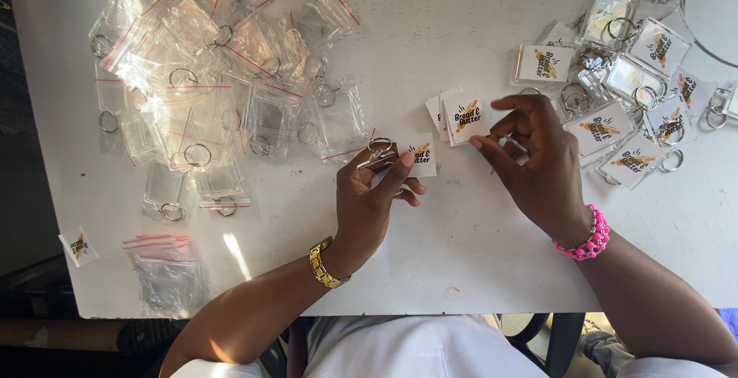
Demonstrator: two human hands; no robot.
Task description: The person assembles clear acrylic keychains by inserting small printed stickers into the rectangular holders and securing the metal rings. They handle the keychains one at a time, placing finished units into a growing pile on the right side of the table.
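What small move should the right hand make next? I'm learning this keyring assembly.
Probably pinch the top card off the small card stack: the right hand already rests on it, while the left hand holds a clear keyring case with one card.

bagged keyrings (pixel 207 86): piled upper left on table (pixel 461 255)
filled keyrings (pixel 630 78): heaped upper right
cards (pixel 461 117): stacked centre, between both heaps

left hand (pixel 367 201): gold link watch | right hand (pixel 538 159): pink bead bracelet | white top, bare forearms
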